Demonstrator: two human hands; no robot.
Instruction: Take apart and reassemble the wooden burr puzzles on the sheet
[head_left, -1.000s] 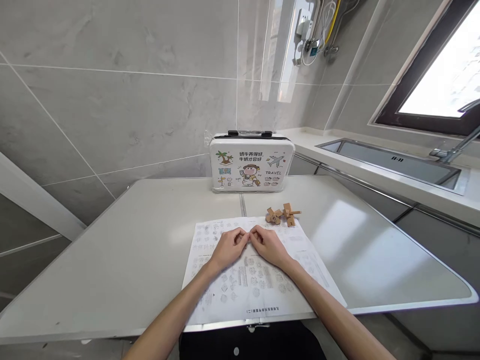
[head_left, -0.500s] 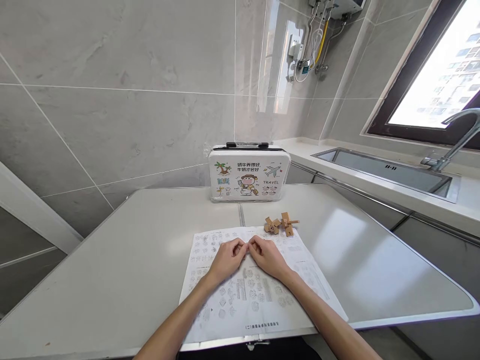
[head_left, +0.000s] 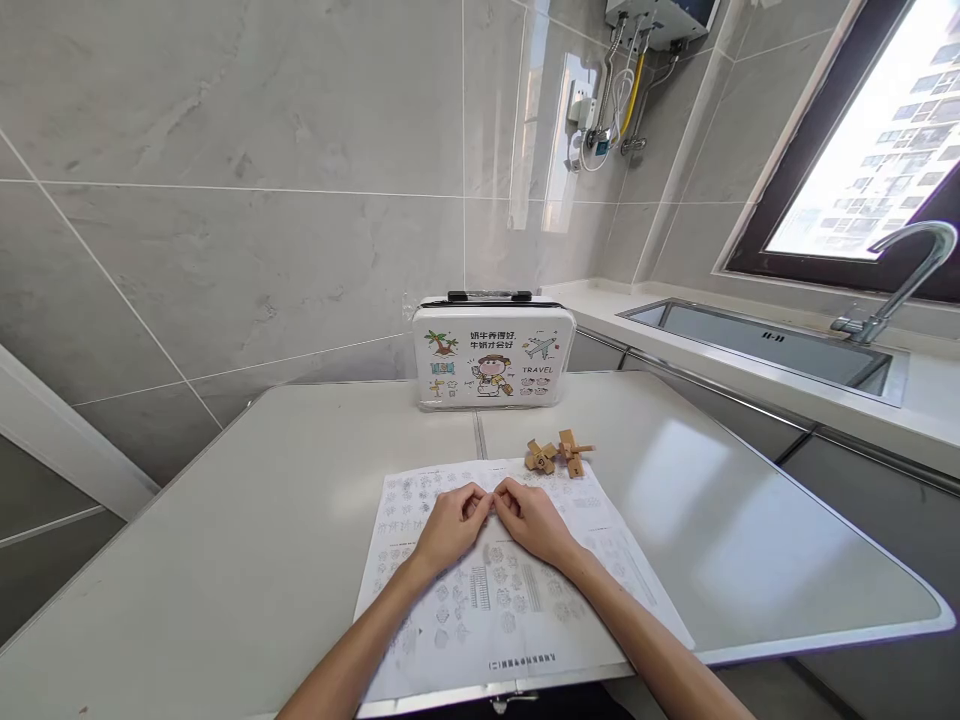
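Observation:
My left hand (head_left: 450,524) and my right hand (head_left: 531,520) rest side by side on a printed instruction sheet (head_left: 502,590) at the near edge of the white table (head_left: 262,540). Both have the fingers curled under, knuckles almost touching each other. Nothing shows inside either fist. Two small wooden puzzle pieces (head_left: 559,454) lie just past the sheet's far right corner, a short way beyond my right hand.
A white cartoon-printed case (head_left: 491,356) with a black handle stands against the tiled wall at the back of the table. To the right, a counter carries a steel sink (head_left: 765,335) and a faucet (head_left: 900,270) below a window.
My hands have stayed together on the sheet. The view has tilted up a little, so the table's things sit lower in the picture.

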